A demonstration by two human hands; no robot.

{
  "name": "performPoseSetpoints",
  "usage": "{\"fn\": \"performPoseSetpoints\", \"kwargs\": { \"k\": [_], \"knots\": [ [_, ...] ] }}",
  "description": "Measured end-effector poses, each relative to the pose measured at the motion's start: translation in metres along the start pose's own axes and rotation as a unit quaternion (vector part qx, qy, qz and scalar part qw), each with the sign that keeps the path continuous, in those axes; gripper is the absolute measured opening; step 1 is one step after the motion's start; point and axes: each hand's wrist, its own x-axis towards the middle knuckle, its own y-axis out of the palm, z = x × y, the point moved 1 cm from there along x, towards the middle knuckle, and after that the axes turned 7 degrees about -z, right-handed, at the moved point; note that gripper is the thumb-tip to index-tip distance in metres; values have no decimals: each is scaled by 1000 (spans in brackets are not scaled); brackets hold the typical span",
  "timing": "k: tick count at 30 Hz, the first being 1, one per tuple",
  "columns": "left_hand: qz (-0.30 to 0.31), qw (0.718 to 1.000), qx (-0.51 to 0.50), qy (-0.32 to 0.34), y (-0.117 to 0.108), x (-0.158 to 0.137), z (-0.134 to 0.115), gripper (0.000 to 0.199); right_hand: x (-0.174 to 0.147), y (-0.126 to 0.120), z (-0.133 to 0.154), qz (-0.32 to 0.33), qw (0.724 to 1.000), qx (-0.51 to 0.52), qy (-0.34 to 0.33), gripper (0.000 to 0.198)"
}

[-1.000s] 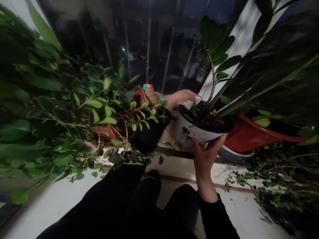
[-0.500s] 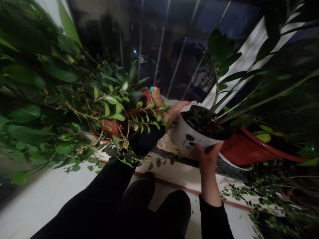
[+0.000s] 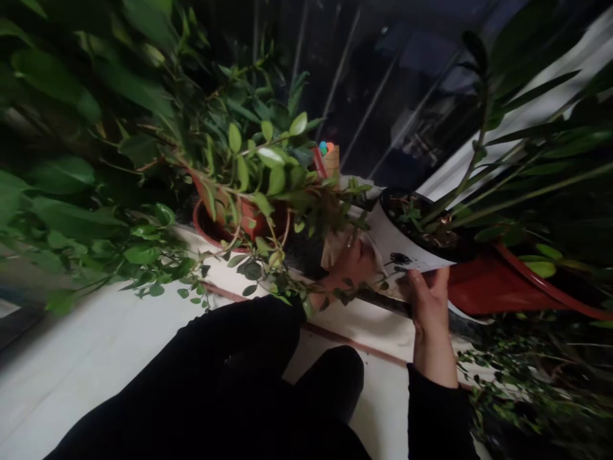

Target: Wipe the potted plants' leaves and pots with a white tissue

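A white plant pot [image 3: 385, 233] with a dark printed motif holds soil and a tall leafy plant [image 3: 472, 166]. It leans to the right against a red planter. My right hand [image 3: 431, 300] grips its near side, thumb on the front; some fingers are hidden behind the pot. My left hand [image 3: 352, 265] is low on the sill, left of the pot's base and partly behind trailing stems. Its fingers are bent over a pale crumpled cloth or tissue [image 3: 332, 246], whose edges show around the hand.
The red planter [image 3: 472, 287] stands right of the white pot. On the left, a terracotta-coloured pot [image 3: 249, 217] carries trailing stems that hang across my left forearm. A small cone-shaped ornament [image 3: 332, 160] stands by the barred window. Foliage crowds both sides.
My left hand has come from the far side of the white pot toward the near edge of the sill. The view has shifted; my right hand still grips the pot.
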Motion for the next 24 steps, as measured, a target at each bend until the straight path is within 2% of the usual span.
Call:
{"fn": "performPoseSetpoints", "kwargs": {
  "k": [2, 4, 6, 8, 9, 11, 13, 15, 18, 20, 22, 24],
  "knots": [
    [79, 995, -36, 50, 0, -15, -1, 59, -7, 3, 2, -17, 1000, -9, -16, 110],
    [113, 985, -76, 106, 2, -19, -11, 76, -12, 6, 2, -29, 998, -30, -41, 117],
    [127, 974, -118, 143, 5, -8, -28, 76, -14, 8, 2, -45, 995, -56, -69, 120],
    [124, 972, -145, 135, 10, 13, -45, 63, -17, 10, 0, -64, 992, -66, -87, 121],
    [115, 976, -153, 103, 13, 25, -52, 54, -18, 11, -1, -70, 991, -68, -90, 122],
    [120, 981, -152, -9, 18, 41, -58, 45, -22, 14, -4, -77, 990, -78, -84, 126],
    [120, 981, -140, -60, 20, 43, -59, 44, -26, 18, -6, -81, 989, -97, -71, 128],
    [123, 983, -133, -38, 17, 31, -56, 45, -32, 20, -9, -83, 988, -118, -63, 126],
    [143, 977, -130, 91, 8, 2, -54, 67, -40, 22, -13, -86, 987, -123, -63, 124],
    [151, 970, -132, 136, 5, -7, -54, 78, -44, 22, -15, -95, 987, -110, -65, 124],
    [147, 970, -140, 135, 8, -2, -56, 73, -49, 22, -16, -103, 987, -103, -69, 123],
    [132, 975, -156, 89, 17, 14, -55, 60, -54, 23, -16, -106, 986, -107, -78, 119]
  ]
}}
